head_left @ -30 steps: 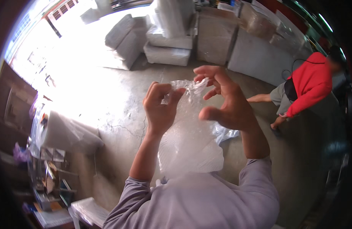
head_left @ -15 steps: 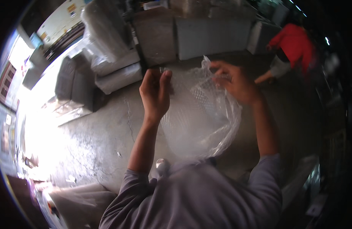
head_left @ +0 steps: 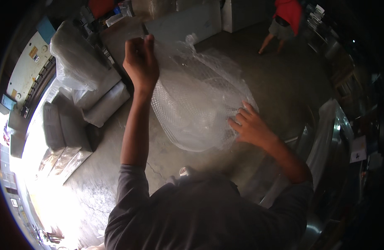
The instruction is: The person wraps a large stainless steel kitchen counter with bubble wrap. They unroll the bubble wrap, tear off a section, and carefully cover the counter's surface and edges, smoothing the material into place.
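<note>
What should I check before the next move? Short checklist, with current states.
1. Left hand closed on the bubble wrap at its upper left: ok.
2. Right hand at the wrap's right side: ok.
3. Right hand's hold firm: cannot tell; the fingers look partly curled.
4. Wrap smooth and flat: not ok; it is bunched and bowed.
5. Person in red top apart from the wrap: ok.
6. Wrap off the floor: cannot tell from this view.
</note>
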Action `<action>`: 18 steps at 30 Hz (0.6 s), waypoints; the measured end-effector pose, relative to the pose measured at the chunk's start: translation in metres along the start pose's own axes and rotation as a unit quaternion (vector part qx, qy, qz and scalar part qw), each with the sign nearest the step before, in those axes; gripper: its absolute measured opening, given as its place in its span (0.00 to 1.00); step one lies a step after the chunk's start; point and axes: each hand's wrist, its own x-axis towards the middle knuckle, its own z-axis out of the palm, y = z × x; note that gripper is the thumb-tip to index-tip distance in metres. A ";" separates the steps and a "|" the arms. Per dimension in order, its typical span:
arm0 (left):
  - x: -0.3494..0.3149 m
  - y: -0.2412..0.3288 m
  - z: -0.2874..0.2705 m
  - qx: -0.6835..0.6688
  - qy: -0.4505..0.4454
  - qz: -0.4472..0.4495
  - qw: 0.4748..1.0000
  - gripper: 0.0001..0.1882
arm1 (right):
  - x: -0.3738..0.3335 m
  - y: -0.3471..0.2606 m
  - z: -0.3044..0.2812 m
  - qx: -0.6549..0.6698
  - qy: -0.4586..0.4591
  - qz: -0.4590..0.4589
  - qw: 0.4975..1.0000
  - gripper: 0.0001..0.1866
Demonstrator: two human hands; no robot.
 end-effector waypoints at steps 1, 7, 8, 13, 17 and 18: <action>0.007 0.001 0.002 0.018 0.011 0.033 0.999 0.16 | -0.008 0.005 -0.002 -0.043 -0.041 -0.006 0.998 0.25; 0.040 0.001 0.007 -0.066 0.037 -0.007 0.997 0.15 | -0.088 0.041 -0.048 0.117 0.251 0.135 0.951 0.17; 0.041 0.002 0.011 -0.079 0.046 0.035 0.995 0.15 | -0.099 0.048 -0.050 0.146 0.335 0.147 0.919 0.18; 0.026 0.026 0.028 -0.142 0.012 -0.076 0.987 0.15 | -0.165 0.097 -0.048 0.310 0.455 0.297 0.780 0.17; 0.010 0.056 0.044 -0.197 -0.053 -0.086 0.975 0.15 | -0.216 0.129 -0.056 0.405 0.320 0.447 0.730 0.13; 0.005 0.062 0.050 -0.208 -0.056 -0.092 0.972 0.15 | -0.224 0.134 -0.055 0.414 0.317 0.434 0.735 0.13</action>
